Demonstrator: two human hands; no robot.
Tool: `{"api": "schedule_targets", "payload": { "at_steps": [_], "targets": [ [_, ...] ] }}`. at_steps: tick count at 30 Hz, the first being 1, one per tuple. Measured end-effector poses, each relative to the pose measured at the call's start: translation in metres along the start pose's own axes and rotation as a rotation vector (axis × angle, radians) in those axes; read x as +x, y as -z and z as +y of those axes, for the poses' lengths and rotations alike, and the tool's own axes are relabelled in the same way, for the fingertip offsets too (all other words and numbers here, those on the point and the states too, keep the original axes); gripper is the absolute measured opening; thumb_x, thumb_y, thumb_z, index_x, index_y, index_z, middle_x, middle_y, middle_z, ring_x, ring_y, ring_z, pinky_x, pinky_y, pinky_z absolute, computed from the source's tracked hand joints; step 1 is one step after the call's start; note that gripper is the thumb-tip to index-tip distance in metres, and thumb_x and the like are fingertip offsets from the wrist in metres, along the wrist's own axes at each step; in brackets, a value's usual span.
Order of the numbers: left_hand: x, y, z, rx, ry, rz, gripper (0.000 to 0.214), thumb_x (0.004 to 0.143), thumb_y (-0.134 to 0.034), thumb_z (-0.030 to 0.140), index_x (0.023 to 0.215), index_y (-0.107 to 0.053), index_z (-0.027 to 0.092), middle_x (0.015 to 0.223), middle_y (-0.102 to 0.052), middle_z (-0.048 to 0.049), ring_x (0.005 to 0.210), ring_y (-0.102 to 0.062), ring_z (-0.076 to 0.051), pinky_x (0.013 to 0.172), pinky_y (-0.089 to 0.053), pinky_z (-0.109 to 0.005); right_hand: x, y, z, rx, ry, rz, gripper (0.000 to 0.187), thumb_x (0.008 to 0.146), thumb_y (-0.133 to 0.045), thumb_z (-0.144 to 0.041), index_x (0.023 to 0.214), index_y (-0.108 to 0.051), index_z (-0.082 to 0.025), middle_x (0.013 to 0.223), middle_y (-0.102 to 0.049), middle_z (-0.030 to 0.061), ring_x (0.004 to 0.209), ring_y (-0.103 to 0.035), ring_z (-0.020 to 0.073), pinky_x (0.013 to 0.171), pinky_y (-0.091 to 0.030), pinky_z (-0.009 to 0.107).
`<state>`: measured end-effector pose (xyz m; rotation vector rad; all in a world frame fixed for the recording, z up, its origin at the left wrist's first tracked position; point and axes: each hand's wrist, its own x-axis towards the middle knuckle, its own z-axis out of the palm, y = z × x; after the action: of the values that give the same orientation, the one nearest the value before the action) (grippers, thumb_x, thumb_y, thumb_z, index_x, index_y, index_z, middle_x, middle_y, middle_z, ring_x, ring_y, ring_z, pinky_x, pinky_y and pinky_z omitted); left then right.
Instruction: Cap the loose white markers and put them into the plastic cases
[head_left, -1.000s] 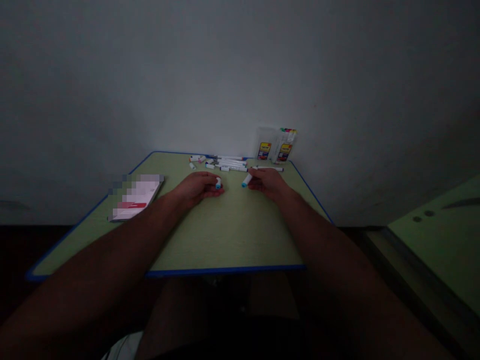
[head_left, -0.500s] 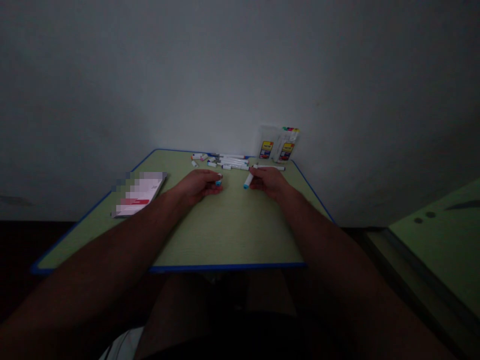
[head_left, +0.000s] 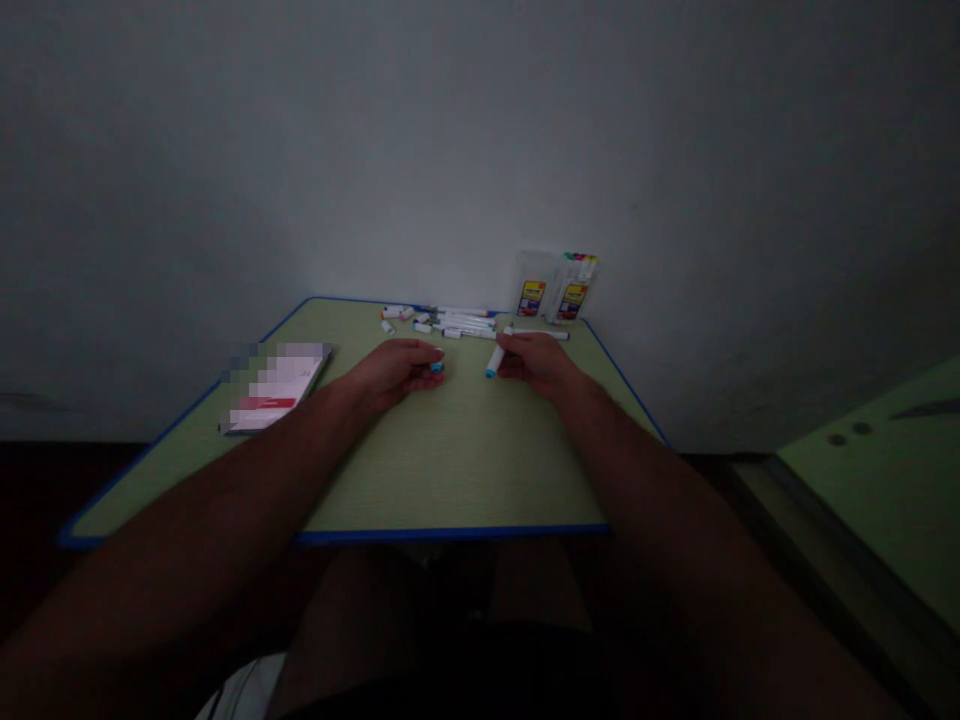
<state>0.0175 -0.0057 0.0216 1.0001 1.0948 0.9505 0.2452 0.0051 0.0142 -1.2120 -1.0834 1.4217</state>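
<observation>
My left hand [head_left: 401, 366] is closed with its fingertips round a small white and light-blue marker cap [head_left: 437, 366], partly hidden by the fingers. A short gap to the right, my right hand [head_left: 534, 360] pinches a white marker [head_left: 496, 360] that slants down toward me, its light-blue end lowest. Both hands are over the middle of the table [head_left: 450, 460]. Behind them lies a row of white markers [head_left: 465, 322] near the wall. Several loose marker caps [head_left: 387, 327] are scattered at the left of that row. One more marker [head_left: 541, 334] lies just behind my right hand.
Two clear plastic marker cases stand against the wall at the back right: one case [head_left: 532, 290] beside another case [head_left: 573, 295] with coloured marker ends at its top. A white and red box or book [head_left: 281, 390], partly blurred out, lies left of my left forearm.
Both hands keep nearly the same pose and hold the same things. The whole view has shifted very slightly; nothing on the table has visibly moved.
</observation>
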Motion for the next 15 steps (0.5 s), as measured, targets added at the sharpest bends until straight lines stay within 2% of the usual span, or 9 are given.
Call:
{"api": "schedule_targets", "payload": {
  "at_steps": [9, 15],
  "targets": [
    [0.0056, 0.0047, -0.0044, 0.015, -0.038, -0.014, 0.002, 0.081, -0.07, 0.009, 0.079, -0.069, 0.008, 0.073, -0.069, -0.0091, 0.051, -0.057, -0.009, 0.049, -0.048, -0.02, -0.0027, -0.0012, -0.0034, -0.045, -0.017, 0.023, 0.019, 0.094, -0.061, -0.016, 0.076, -0.066, -0.013, 0.065, -0.066, 0.0018, 0.053, -0.058, 0.01, 0.052, -0.049, 0.022],
    [0.0042, 0.0037, -0.0028, 0.0, -0.032, 0.003, 0.002, 0.081, -0.069, 0.008, 0.082, -0.068, 0.009, 0.073, -0.07, -0.0096, 0.05, -0.056, -0.009, 0.049, -0.048, -0.02, -0.0062, -0.0016, -0.0043, -0.076, -0.033, -0.023, 0.019, 0.096, -0.06, -0.02, 0.079, -0.066, -0.013, 0.064, -0.065, 0.0023, 0.053, -0.059, 0.0106, 0.051, -0.048, 0.023]
  ]
}}
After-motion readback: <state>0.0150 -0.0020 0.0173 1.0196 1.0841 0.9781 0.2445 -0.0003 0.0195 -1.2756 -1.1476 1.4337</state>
